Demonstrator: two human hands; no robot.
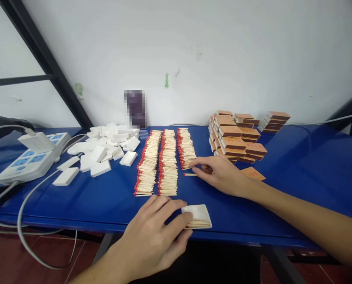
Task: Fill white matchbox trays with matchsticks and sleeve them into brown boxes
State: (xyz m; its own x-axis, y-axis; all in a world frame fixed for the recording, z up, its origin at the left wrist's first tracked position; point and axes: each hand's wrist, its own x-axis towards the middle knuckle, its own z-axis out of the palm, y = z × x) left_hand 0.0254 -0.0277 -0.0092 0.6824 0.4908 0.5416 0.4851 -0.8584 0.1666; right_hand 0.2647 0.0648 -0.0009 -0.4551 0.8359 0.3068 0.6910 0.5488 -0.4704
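1. Matches (pixel 168 163) lie in three long rows on the blue counter (pixel 105 197), with their red heads toward 9 o'clock.
2. One white tray (pixel 204 210) is near the front edge of the counter, at 5 o'clock from the middle row; several matches lie inside, along its 6 o'clock wall.
3. The left hand (pixel 161 228), at the 9 o'clock end of this tray, holds it with fingers and thumb.
4. The right hand (pixel 223 173) is at 1 o'clock from the tray, thumb and index finger narrow, at the near end of the rightmost row. A single match (pixel 189 174) lies just beside the fingertips; whether they hold any match I cannot tell, because the detail is quite small.
5. At 10 o'clock from the tray there is a heap of small white boxes (pixel 100 167).
6. At 1 o'clock, beyond the right hand, orange-brown matchboxes (pixel 232 131) stand in stacks.
7. Farther out, between 9 and 10 o'clock, lies a white power strip (pixel 40 167).
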